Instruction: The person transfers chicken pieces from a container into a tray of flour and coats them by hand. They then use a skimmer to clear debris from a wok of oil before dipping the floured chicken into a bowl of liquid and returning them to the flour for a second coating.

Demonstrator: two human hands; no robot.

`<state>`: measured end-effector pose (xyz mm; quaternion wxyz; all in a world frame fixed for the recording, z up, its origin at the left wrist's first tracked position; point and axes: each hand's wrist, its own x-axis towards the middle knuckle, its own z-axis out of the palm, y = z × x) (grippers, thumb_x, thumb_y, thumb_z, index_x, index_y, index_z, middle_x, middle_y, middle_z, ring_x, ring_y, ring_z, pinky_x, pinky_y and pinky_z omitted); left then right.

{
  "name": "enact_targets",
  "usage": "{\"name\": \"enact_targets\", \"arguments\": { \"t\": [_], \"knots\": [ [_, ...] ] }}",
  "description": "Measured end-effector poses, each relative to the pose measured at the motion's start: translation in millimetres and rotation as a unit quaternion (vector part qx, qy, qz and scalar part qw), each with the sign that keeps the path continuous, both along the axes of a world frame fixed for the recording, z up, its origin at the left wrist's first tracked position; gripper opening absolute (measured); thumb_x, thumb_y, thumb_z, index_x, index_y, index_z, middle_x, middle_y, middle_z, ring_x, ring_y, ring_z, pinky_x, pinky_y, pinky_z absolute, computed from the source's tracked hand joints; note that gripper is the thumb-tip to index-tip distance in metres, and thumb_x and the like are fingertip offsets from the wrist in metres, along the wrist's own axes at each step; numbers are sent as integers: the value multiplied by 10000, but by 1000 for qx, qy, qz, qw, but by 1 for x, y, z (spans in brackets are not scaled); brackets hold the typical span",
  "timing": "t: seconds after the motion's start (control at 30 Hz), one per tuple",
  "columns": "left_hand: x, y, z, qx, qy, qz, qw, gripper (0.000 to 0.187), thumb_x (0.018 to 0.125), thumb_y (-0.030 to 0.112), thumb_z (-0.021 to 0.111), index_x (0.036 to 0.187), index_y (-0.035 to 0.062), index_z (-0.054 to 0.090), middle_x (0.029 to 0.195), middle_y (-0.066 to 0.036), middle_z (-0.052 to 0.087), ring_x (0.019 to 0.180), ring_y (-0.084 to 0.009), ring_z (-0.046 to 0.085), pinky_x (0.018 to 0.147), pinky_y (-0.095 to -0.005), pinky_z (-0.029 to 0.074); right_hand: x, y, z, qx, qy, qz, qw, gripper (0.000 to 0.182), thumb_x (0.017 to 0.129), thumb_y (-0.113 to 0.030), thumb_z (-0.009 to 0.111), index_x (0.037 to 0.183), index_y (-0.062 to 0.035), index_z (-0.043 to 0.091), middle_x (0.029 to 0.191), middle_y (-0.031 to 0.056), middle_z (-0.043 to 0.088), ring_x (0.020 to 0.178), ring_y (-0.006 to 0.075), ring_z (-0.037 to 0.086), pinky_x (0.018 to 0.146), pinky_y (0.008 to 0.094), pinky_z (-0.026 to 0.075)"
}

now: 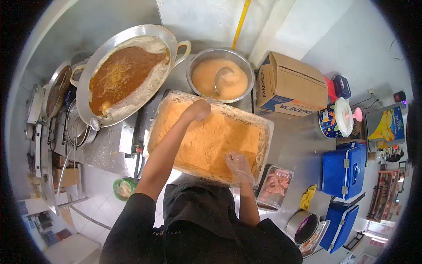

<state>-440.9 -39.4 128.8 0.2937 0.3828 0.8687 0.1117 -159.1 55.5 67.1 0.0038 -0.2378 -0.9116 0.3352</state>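
Left hand [200,110] and clear-gloved right hand [239,167], grip unclear on both, at orange powder [204,143] near "AMANDA" carton [296,83].

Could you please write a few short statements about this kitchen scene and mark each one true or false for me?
1. The right hand wears a clear glove. True.
2. The ladle lies in the powder. False: the ladle is in the bowl of liquid.
3. The large tray holds orange powder. True.
4. The left hand is over the wok. False: the left hand is over the large tray.
5. The meat lies in a smaller tray. True.
6. The carton stands left of the bowl in the picture. False: the carton stands to its right.
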Motion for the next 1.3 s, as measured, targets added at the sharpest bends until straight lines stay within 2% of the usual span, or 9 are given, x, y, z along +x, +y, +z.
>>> {"name": "enact_targets", "arguments": {
  "t": [0.1, 0.2, 0.53, 0.6, 0.7, 0.8, 0.93, 1.0, 1.3],
  "knots": [
    [-5, -10, 15, 106, -306, 249, 913, 200, 842, 147, 486, 681, 46, 550, 641, -90, 579, 465, -178, 517, 394, -291, 393, -4, -3, 2, -7, -21, -2, 1000, 257, 834, -293, 563, 808, -48, 633, 716, 244, 612, 698, 411, 615, 622, 481, 486],
    [-1, -12, 29, 195, -419, 308, 832, 211, 868, 143, 426, 663, 102, 455, 560, 10, 436, 411, -80, 361, 348, -214, 253, -8, -5, -1, 4, -10, 7, 1000, 268, 837, -300, 565, 805, -42, 631, 707, 234, 615, 699, 404, 616, 622, 464, 486],
    [10, -10, -5, 257, -593, 343, 682, 262, 957, 246, 460, 723, 131, 432, 561, 81, 356, 395, 4, 283, 293, -135, 204, -3, -2, 14, -48, 50, -13, 997, 311, 857, -312, 545, 772, -18, 604, 673, 255, 562, 631, 395, 589, 564, 463, 431],
    [15, -10, -18, 301, -699, 365, 536, 263, 964, 241, 449, 732, 121, 428, 566, 86, 337, 390, 1, 267, 289, -136, 196, -1, 3, 10, -53, -11, -23, 998, 319, 857, -319, 549, 794, -12, 611, 691, 254, 573, 645, 398, 591, 571, 460, 434],
    [25, 1, -22, 369, -694, 382, 486, 252, 970, 230, 436, 742, 124, 419, 576, 82, 326, 402, -7, 263, 293, -149, 185, 1, 8, 15, -50, -21, -24, 998, 333, 856, -331, 551, 811, -7, 610, 705, 256, 580, 663, 405, 595, 581, 461, 438],
    [37, 18, -19, 370, -614, 422, 555, 242, 967, 216, 434, 744, 127, 407, 582, 75, 319, 421, -16, 274, 306, -162, 173, 6, 13, 14, -55, -2, -21, 998, 340, 852, -340, 553, 834, -7, 614, 711, 254, 586, 673, 410, 596, 591, 464, 443],
    [28, 17, -26, 406, -607, 439, 523, 249, 970, 215, 413, 736, 134, 392, 587, 70, 317, 438, -24, 277, 323, -167, 167, 4, 9, 14, -60, -14, -51, 997, 315, 833, -295, 590, 755, 10, 588, 688, 246, 574, 616, 359, 594, 546, 428, 427],
    [32, 21, -31, 383, -581, 435, 571, 248, 972, 216, 393, 738, 135, 387, 585, 67, 311, 437, -29, 269, 328, -170, 162, 4, 8, 5, -34, 19, -40, 998, 319, 836, -295, 590, 755, 14, 587, 681, 246, 571, 621, 355, 603, 544, 433, 428],
    [34, 24, -24, 394, -479, 468, 629, 237, 944, 185, 351, 738, 75, 390, 586, 6, 348, 427, -64, 277, 341, -225, 200, 2, 3, 14, -33, -25, -40, 998, 301, 833, -289, 588, 763, 3, 579, 677, 247, 554, 598, 351, 580, 550, 426, 422]
  ]
}}
